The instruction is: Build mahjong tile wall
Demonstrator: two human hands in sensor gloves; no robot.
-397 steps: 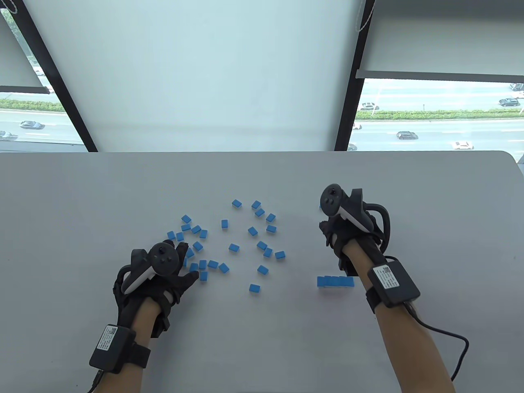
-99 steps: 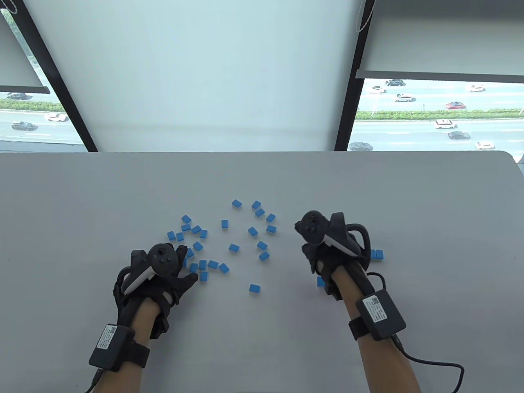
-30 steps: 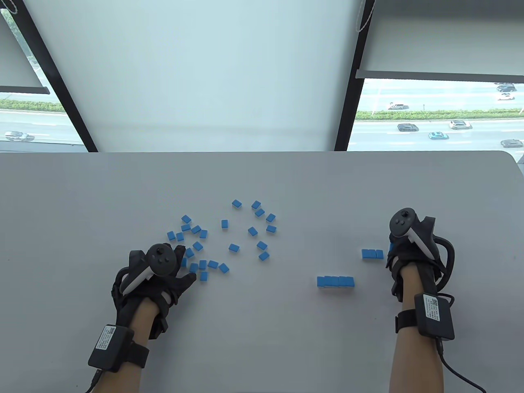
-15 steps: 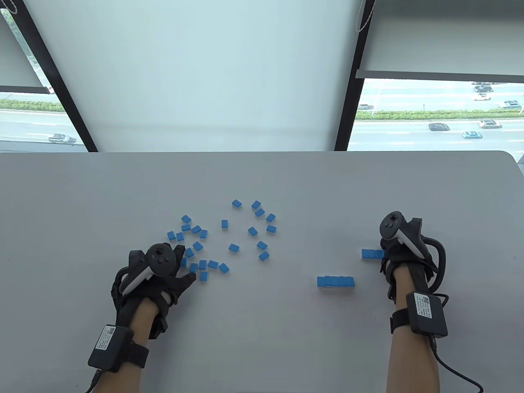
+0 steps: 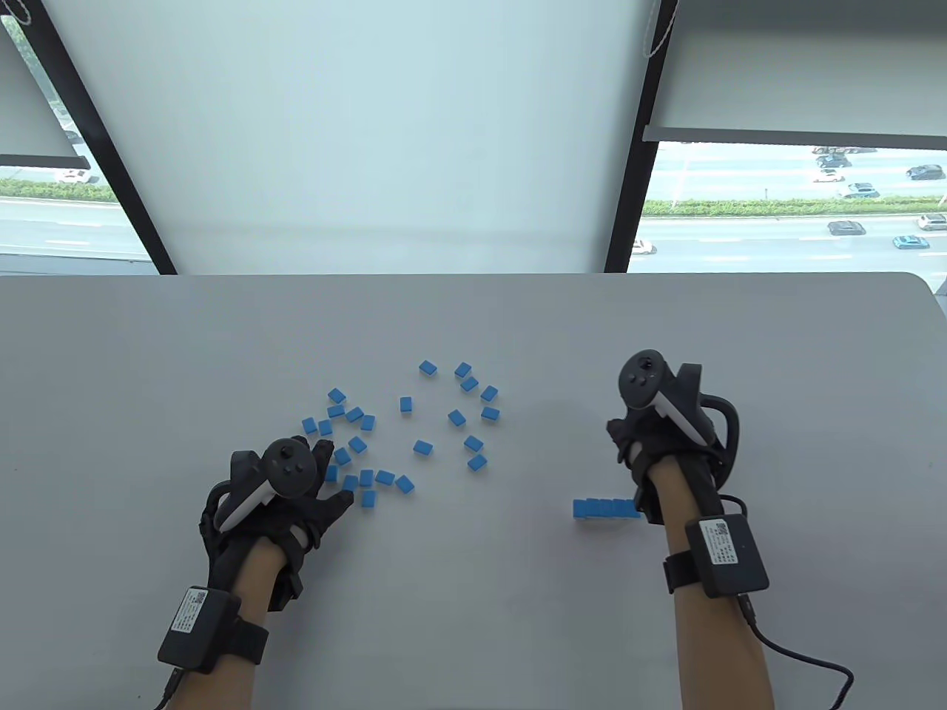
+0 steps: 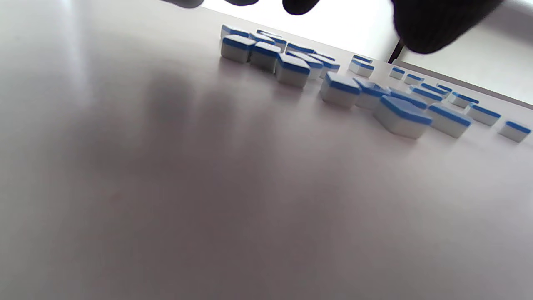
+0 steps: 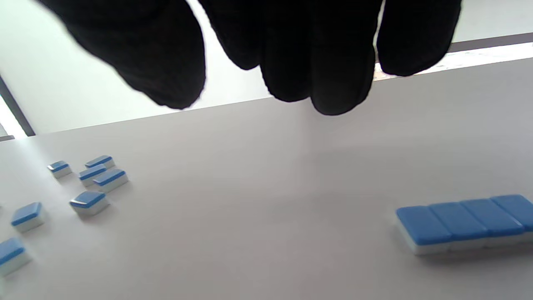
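Observation:
Several loose blue-topped mahjong tiles [image 5: 422, 447] lie scattered in the middle of the grey table [image 5: 473, 318]. They also show in the left wrist view [image 6: 399, 116] and the right wrist view [image 7: 89, 203]. A row of tiles [image 5: 603, 508] lies side by side at front right. My left hand [image 5: 334, 473] rests open on the table at the near-left edge of the scatter and holds nothing. My right hand [image 5: 629, 440] hovers open and empty just behind that row. Its fingertips [image 7: 333, 83] hang above bare table. A tile row [image 7: 462, 221] lies low and right of them, untouched.
The right wrist unit's cable [image 5: 806, 658] trails over the table's front right. Windows and a white blind stand behind the table's far edge. A short second tile row seen earlier at the right is hidden behind my right hand.
My right hand has moved left from the short row at the far right and now stands over it, behind the front row. My left hand and the loose tiles have not moved.

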